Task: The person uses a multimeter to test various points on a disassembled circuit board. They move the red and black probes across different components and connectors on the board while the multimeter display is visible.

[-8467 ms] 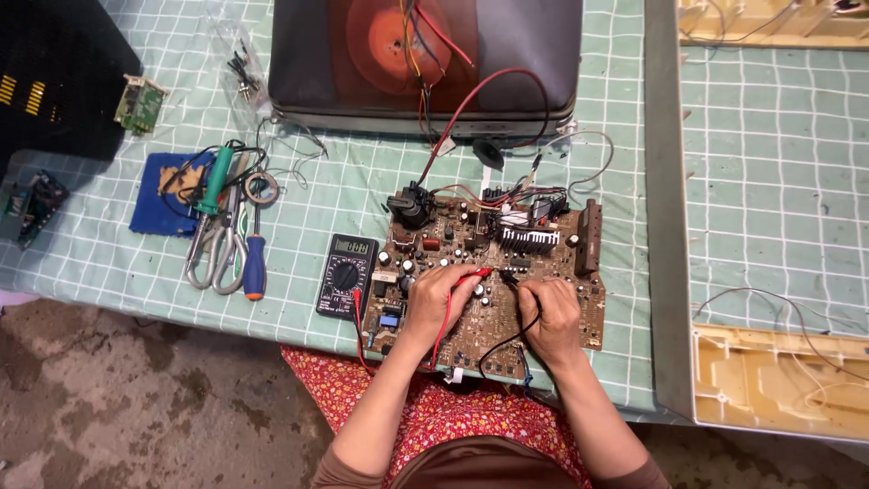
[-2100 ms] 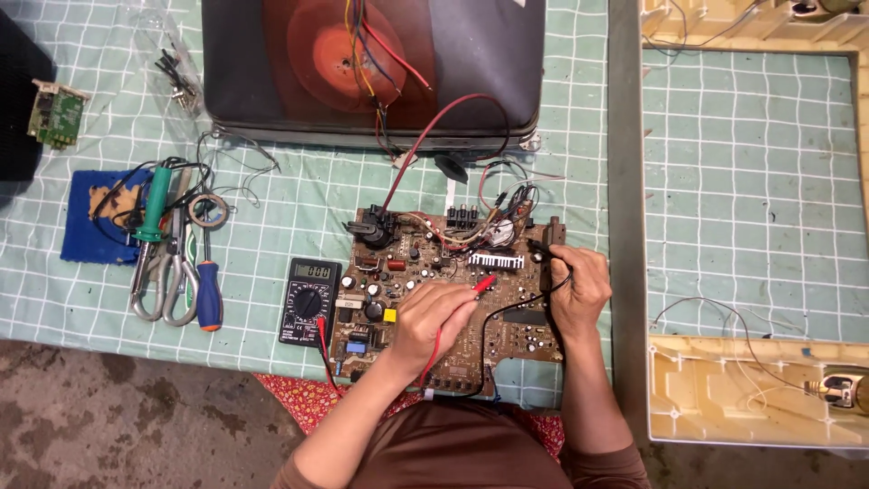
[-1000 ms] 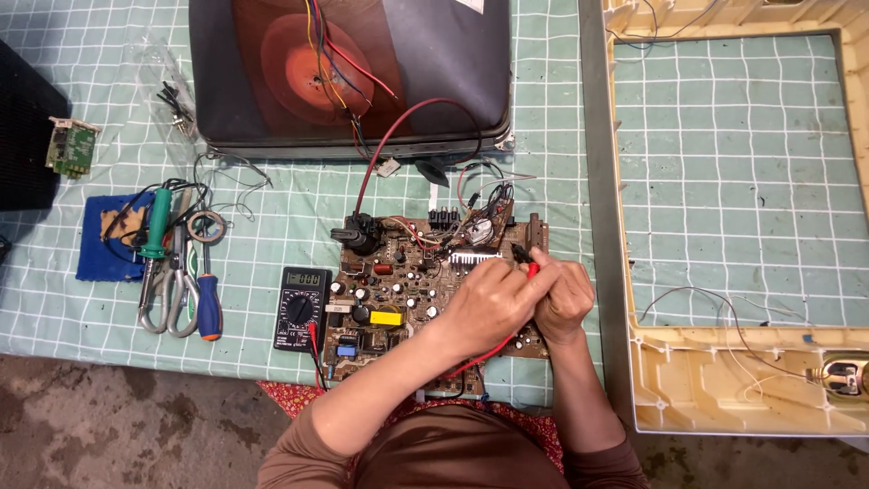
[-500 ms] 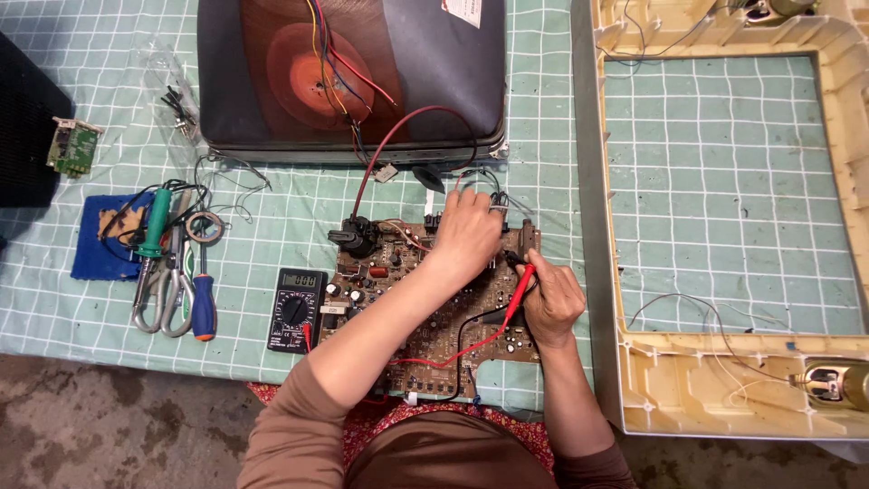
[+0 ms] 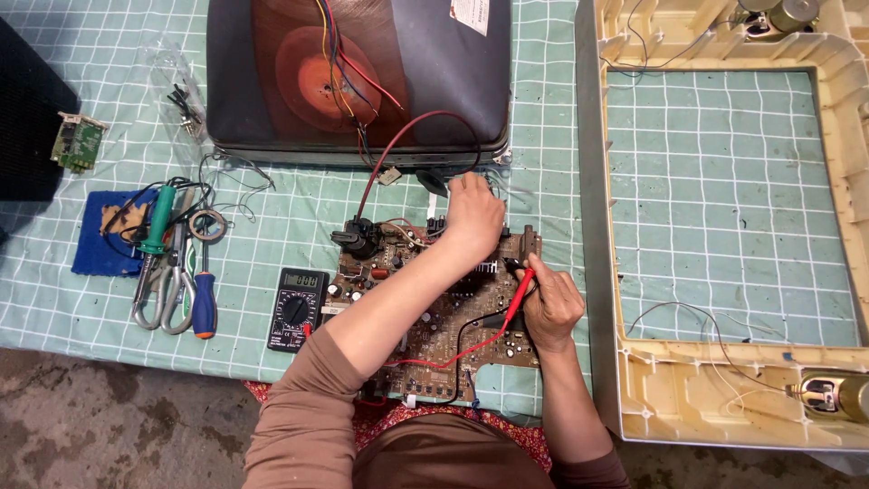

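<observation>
A brown circuit board (image 5: pixel 425 317) lies on the green gridded mat in front of me. My left hand (image 5: pixel 472 215) reaches across it to its far edge, fingers among thin wires beside a black suction cap (image 5: pixel 434 181); what it grips is unclear. My right hand (image 5: pixel 552 306) sits at the board's right edge and pinches a red probe (image 5: pixel 520 292), tip down on the board. A black probe (image 5: pixel 493 321) lies under that hand. Red and black leads run back to a black multimeter (image 5: pixel 297 308) left of the board.
A picture tube (image 5: pixel 362 72) lies face down behind the board, with coloured wires to it. A cream television front frame (image 5: pixel 724 389) with a speaker (image 5: pixel 833 394) fills the right. On the left are a green-handled soldering iron (image 5: pixel 161 217), pliers (image 5: pixel 158 290), a screwdriver (image 5: pixel 204 303) and a small green board (image 5: pixel 77 142).
Both hands held probes near the board's middle and right. My left hand has let go and moved up to the far edge; my right hand has taken the red probe.
</observation>
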